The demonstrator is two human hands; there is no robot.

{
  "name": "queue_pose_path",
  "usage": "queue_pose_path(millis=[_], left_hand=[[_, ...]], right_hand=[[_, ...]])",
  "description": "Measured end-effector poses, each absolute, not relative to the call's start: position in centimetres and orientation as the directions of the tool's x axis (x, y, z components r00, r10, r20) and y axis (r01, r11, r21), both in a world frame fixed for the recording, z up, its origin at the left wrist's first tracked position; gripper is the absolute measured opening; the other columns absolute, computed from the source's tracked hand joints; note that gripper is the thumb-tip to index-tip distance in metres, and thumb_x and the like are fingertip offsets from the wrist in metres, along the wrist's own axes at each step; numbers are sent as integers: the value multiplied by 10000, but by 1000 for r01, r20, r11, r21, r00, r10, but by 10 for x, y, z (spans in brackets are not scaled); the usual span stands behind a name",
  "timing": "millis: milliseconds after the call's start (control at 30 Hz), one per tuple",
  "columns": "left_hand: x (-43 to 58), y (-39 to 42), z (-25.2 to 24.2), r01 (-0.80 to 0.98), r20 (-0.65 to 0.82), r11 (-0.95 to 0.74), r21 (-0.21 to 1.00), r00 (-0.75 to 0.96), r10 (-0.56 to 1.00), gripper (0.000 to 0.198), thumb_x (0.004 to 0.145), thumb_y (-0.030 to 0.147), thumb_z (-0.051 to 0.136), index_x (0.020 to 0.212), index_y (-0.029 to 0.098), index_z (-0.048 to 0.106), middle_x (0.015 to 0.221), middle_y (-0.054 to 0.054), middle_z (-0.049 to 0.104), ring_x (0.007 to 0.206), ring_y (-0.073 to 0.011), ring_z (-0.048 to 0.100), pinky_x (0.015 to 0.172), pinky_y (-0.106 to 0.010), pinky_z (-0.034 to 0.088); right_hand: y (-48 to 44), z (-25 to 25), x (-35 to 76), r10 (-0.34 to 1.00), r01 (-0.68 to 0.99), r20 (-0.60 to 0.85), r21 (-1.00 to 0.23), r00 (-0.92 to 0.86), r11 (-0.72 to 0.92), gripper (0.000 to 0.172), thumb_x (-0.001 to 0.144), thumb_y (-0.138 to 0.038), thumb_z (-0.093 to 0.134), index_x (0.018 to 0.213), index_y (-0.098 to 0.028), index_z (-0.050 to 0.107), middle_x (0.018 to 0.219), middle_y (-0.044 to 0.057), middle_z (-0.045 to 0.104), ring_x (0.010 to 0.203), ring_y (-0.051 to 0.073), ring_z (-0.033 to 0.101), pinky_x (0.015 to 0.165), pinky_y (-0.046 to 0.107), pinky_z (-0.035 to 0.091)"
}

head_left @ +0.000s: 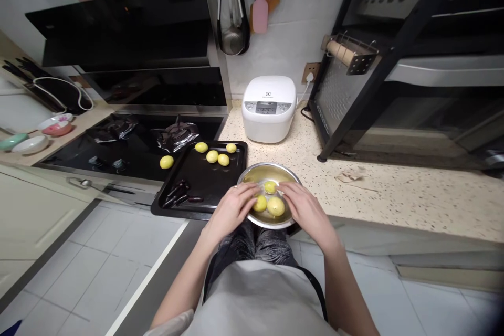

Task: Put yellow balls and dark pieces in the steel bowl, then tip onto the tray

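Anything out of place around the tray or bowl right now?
Yes: one yellow ball lies off the black baking tray, on the black glass cooktop beside it, while four like it sit on the tray. Torn brown paper scraps also lie on the speckled countertop.

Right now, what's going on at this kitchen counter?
A person stands at the speckled counter with both hands in a round shiny metal bowl. It holds three small yellow balls. The left hand has its fingertips on one; the right hand rests open over the bowl's right side. Beside it, a black baking tray carries more yellow balls at its far end and dark pieces near its front corner.
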State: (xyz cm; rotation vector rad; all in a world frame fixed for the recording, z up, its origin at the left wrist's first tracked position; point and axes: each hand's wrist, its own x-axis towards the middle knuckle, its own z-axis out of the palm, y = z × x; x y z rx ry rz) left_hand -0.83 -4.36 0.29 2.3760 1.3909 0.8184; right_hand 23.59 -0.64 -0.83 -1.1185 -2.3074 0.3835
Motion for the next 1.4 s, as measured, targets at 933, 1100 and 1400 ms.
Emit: queue_pose_path(millis=[933,1100,1400], left_hand=[[-85,55,4,918,318,-302,257,215,923,322,972,93,512,1274,169,596,1281,-141,618,1167,-285,613,1070,-474,503],[-48,16,30,748,422,-467,472,274,864,258,1057,231,500,1300,225,587,1314,-103,621,1260,-240,604,1119,-404,491],[-7,-7,13,666,242,-510,544,458,855,283,1091,250,403,1302,235,591,1286,-113,629,1199,-236,653,1086,-391,539]], right_hand=[[-36,-17,245,801,585,476,-554,-362,593,297,1061,-187,435,1164,-229,710,1172,87,752,1167,260,674,1062,493,536],[-35,-15,241,792,574,486,-551,-370,606,307,1061,-184,428,1160,-233,715,1145,90,758,1137,265,680,1037,498,545],[-38,-13,241,803,587,461,-552,-378,593,328,1063,-187,421,1173,-238,726,1143,94,756,1156,269,675,1046,511,547]])
